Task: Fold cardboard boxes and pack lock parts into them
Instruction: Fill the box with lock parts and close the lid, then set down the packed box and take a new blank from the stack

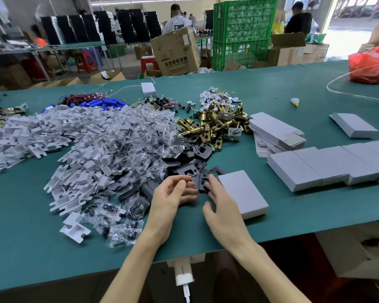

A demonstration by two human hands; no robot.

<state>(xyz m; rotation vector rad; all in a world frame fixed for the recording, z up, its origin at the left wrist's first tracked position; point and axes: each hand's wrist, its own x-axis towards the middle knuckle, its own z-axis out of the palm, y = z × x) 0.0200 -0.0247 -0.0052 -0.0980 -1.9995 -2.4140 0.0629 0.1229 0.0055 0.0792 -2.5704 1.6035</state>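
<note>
A closed grey cardboard box (243,193) lies near the table's front edge. Just left of it, a pile of black lock plates (195,156) spreads out. My left hand (173,195) and right hand (220,202) meet over one black plate (202,182) at the pile's near end. The curled fingertips of my left hand reach the plate's left edge; whether they pinch it is unclear. My right hand's straight fingers lie on the plate's right side, its thumb apart. Brass latch bolts (217,123) are heaped behind the plates.
On the green table (293,215), white plastic inserts (79,149) and bagged screws (129,154) fill the left. Flat box blanks (276,132) and a row of folded boxes (328,165) sit right. A red bag (368,66) lies at the far right. People work behind.
</note>
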